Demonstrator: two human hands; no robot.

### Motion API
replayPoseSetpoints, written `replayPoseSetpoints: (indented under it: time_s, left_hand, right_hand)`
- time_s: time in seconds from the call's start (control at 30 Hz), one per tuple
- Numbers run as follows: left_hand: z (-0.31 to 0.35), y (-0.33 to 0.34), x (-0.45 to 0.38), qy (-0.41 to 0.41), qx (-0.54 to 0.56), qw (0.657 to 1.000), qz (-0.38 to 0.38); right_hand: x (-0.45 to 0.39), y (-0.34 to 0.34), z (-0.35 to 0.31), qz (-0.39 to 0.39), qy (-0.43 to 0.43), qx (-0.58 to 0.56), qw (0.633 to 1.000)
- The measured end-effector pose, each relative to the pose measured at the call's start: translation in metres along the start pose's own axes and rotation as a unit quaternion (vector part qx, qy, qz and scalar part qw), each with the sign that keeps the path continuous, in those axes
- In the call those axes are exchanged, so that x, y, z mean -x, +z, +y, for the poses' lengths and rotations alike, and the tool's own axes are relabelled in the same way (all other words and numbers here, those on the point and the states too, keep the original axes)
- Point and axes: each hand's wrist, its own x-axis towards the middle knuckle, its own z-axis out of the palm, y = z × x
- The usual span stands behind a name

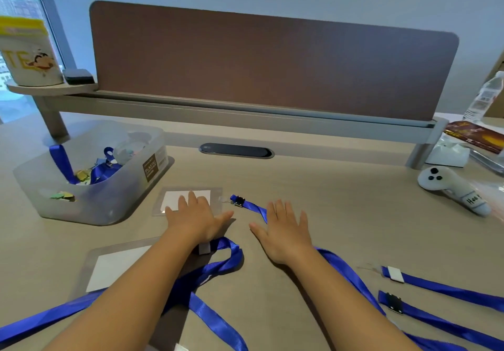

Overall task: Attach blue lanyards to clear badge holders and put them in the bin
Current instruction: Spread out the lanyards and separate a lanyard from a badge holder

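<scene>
Hands (195, 218) (283, 230) lie flat between bin (90, 214) and controller (452, 189)

Bin label: the translucent plastic bin (114, 203) carries a brown sticker (149, 167) on its right wall; the white print reads "PLASTIC" on the top line. The smaller lines beneath it are too blurred to read.

Cup print: the white cup (28, 58) on the raised shelf at far left shows large yellow letters "TE" beside a cartoon figure. The letters run off toward the left side of the cup. Print on the yellow band near its rim is illegible.

Controller tag: the white handheld controller (452, 190) at right bears a white tag (473, 200) with black handwriting starting "Hoo"; the rest cannot be made out.

Packet print: the dark red packet (476, 135) at far right has gold markings, unreadable.
</scene>
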Motion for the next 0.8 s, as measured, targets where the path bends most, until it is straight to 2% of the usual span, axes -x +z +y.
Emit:
replayPoseSetpoints:
  time_s: [0.17, 0.27, 0.33, 0.4, 0.47, 0.6, 0.7, 0.8]
  left_hand:
    - [-0.013, -0.001, -0.017, 0.045, 0.030, 0.998, 0.033]
    - [-0.015, -0.005, -0.022, 0.051, 0.023, 0.997, 0.055]
    - [-0.013, -0.007, -0.022, 0.061, 0.020, 0.995, 0.077]
    - [-0.005, -0.007, -0.018, 0.086, 0.029, 0.993, 0.075]
    - [0.006, -0.003, -0.012, 0.111, 0.035, 0.992, 0.050]
    - [0.016, 0.007, -0.005, 0.115, 0.020, 0.993, 0.003]
    - [0.016, 0.008, -0.006, 0.108, 0.021, 0.994, 0.002]
    - [0.014, 0.005, -0.011, 0.102, 0.024, 0.994, 0.007]
  right_hand:
    - [-0.041, -0.014, 0.011, 0.029, -0.093, 0.046, 0.994]
    - [-0.055, -0.021, 0.014, 0.078, -0.079, 0.093, 0.989]
    - [-0.049, -0.025, 0.008, 0.109, -0.040, 0.092, 0.989]
    - [-0.033, -0.026, -0.001, 0.096, 0.020, 0.049, 0.994]
    - [-0.014, -0.022, -0.009, 0.044, 0.074, 0.002, 0.996]
    - [0.011, -0.004, -0.006, -0.021, 0.129, -0.026, 0.991]
    - [0.006, -0.003, 0.008, -0.010, 0.109, -0.023, 0.994]
    - [-0.014, -0.012, 0.020, 0.007, 0.033, -0.028, 0.999]
